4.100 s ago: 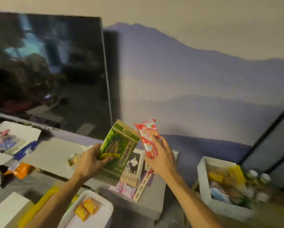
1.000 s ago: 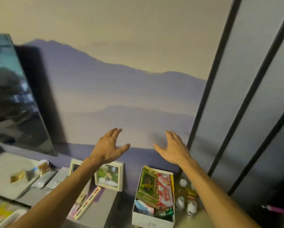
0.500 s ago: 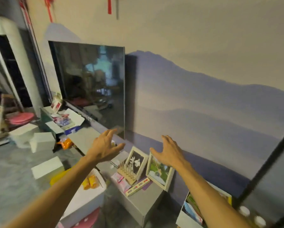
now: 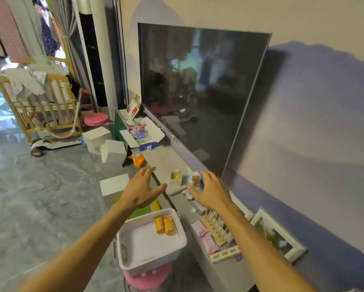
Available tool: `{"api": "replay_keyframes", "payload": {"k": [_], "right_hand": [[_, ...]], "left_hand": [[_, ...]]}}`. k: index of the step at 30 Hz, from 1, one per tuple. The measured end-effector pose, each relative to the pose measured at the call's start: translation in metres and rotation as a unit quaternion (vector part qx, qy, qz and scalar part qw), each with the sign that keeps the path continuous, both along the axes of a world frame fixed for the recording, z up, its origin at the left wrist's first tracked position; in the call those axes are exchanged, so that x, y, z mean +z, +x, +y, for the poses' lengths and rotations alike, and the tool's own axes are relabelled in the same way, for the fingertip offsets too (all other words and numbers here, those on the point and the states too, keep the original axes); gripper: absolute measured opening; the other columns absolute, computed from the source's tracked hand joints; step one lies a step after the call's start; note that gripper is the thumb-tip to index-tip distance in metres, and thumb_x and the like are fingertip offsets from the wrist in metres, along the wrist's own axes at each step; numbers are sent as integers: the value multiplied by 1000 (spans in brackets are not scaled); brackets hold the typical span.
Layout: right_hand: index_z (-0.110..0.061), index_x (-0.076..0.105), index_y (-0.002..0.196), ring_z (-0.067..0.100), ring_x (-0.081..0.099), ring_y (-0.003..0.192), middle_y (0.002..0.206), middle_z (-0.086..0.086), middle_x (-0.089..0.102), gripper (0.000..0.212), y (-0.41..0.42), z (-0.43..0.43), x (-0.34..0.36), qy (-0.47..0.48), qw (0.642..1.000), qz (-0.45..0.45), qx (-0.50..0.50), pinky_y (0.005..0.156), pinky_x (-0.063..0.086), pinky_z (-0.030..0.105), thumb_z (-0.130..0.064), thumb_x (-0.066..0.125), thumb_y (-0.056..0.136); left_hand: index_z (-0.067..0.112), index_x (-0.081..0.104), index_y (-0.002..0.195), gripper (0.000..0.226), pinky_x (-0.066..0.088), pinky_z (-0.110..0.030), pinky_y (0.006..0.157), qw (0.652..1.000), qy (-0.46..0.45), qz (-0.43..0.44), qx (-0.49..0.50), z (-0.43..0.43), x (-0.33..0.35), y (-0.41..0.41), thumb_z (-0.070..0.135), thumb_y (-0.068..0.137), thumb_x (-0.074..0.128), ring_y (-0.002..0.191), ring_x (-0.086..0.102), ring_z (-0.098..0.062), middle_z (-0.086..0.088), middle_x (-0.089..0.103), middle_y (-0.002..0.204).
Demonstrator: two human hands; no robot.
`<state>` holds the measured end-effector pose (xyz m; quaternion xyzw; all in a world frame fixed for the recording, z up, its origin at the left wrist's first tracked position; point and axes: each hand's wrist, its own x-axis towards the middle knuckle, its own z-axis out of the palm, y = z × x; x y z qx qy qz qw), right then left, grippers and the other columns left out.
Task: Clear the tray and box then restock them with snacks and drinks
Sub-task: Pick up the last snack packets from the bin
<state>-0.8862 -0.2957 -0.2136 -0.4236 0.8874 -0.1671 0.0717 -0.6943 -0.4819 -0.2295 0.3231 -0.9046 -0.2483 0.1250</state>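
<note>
The left hand and right hand are hovering released, fingers spread, at twelve and one o'clock of the white plastic tray holding two orange snack packets.

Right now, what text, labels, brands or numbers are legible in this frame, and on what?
None can be read.
Two orange packets in the white tray: print too blurred.
Pink packets on the grey cabinet: too blurred.
Red-and-white box beside the television: too small.
White strip with coloured marks: illegible.
</note>
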Motion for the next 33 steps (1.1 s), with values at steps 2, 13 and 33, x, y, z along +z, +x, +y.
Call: {"api": "replay_keyframes", "payload": {"k": [2,13,33], "right_hand": [[-25,36,157,26,52,136,155,2,49,83,-5,-32,-16,6,1000,-10,4,98,51,38,-72,59,92],[-22,22,165,32,46,147,168,9,36,95,-56,-121,-145,77,995,-58,29,106,52,44,-75,56,94],[-26,44,150,31,45,141,150,3,55,71,-91,-191,-573,152,984,-10,96,119,35,52,-64,55,91]], "left_hand": [[28,33,160,103,53,-51,106,1000,17,-14,6,-22,-15,-6,90,78,43,132,56,-30,-7,45,158],[28,33,160,106,47,-51,112,995,57,-68,40,-98,-126,-63,86,74,55,140,49,-30,-3,40,162],[39,23,159,115,54,-46,98,971,153,-182,-10,-136,-576,-134,71,61,75,134,53,-30,0,35,158]]}}
